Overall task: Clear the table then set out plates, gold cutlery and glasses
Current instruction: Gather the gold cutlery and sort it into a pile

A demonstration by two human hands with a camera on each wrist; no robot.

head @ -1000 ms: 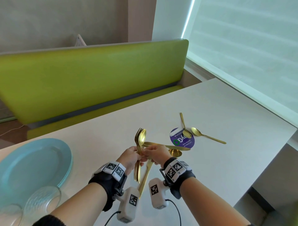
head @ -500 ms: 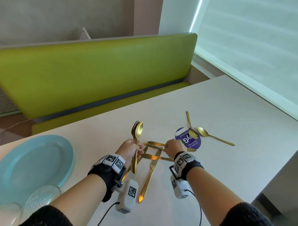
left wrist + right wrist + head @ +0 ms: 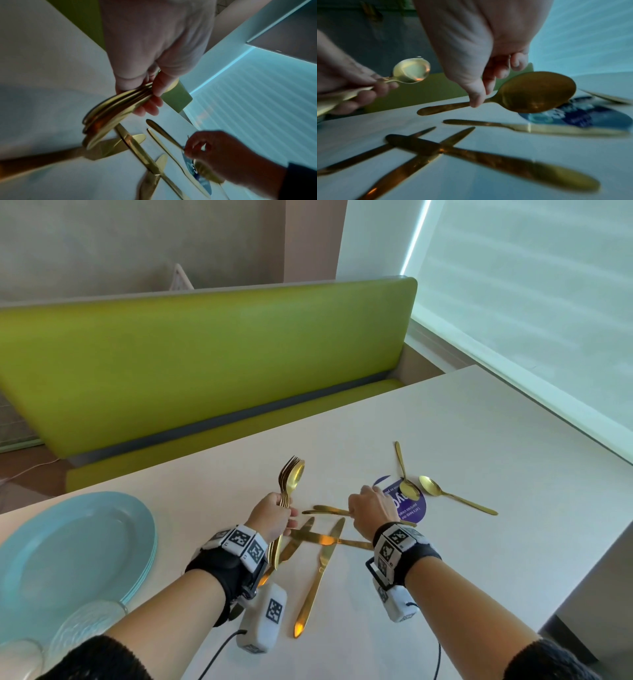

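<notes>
My left hand (image 3: 286, 510) grips a bundle of gold forks with one spoon (image 3: 291, 484), heads pointing up; the left wrist view shows the handles (image 3: 116, 108) fanned below my fingers. Just to its right, my right hand (image 3: 354, 510) pinches a gold spoon (image 3: 537, 93) at the neck between thumb and finger, its bowl over a purple round sticker (image 3: 412, 505). Several gold knives (image 3: 320, 573) lie crossed on the white table (image 3: 479, 559) between my wrists. Two more gold spoons (image 3: 455, 499) lie by the sticker's far side.
A stack of pale blue plates (image 3: 68, 549) sits at the table's left, with clear glasses (image 3: 85, 625) at the near left corner. A green bench (image 3: 205, 364) runs along the far side. The window wall borders the right, and the table's right edge (image 3: 589, 570) drops off.
My right hand left the bundle, moved right and down to the table, and took hold of a spoon. The left hand kept its bundle and stayed roughly in place.
</notes>
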